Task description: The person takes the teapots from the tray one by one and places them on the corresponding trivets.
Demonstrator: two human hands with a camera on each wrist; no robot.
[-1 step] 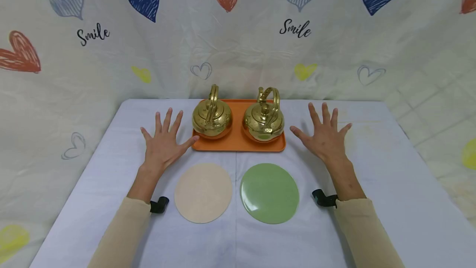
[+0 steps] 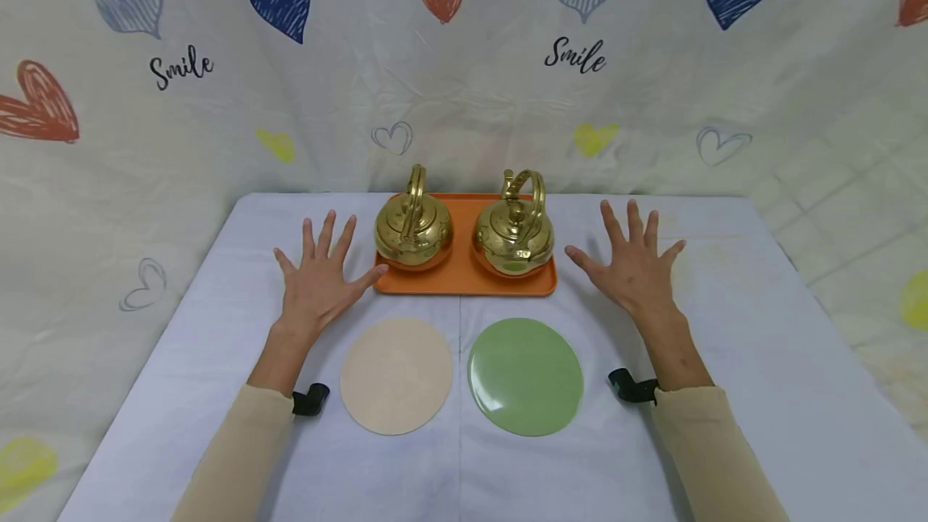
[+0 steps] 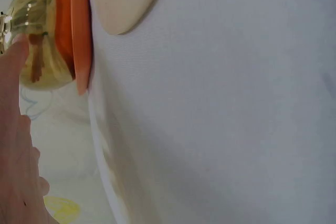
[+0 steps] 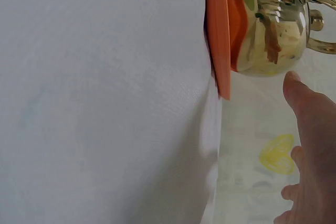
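Two shiny brass teapots, a left teapot (image 2: pixel 413 230) and a right teapot (image 2: pixel 513 237), stand upright on an orange tray (image 2: pixel 464 283) at the back of the table. My left hand (image 2: pixel 317 288) hovers left of the tray with its fingers spread and holds nothing; its thumb tip overlaps the tray's corner in the head view. To the tray's right, my right hand (image 2: pixel 638 268) is spread too, its thumb pointing at the right teapot. In the right wrist view a gap shows between that thumb and the teapot (image 4: pixel 275 30). Both palms face down.
In front of the tray lie a beige disc (image 2: pixel 396 377) on the left and a green disc (image 2: pixel 525 377) on the right. A white cloth (image 2: pixel 725 425) covers the table. Behind it hangs a curtain (image 2: pixel 493 103) printed with hearts and "Smile".
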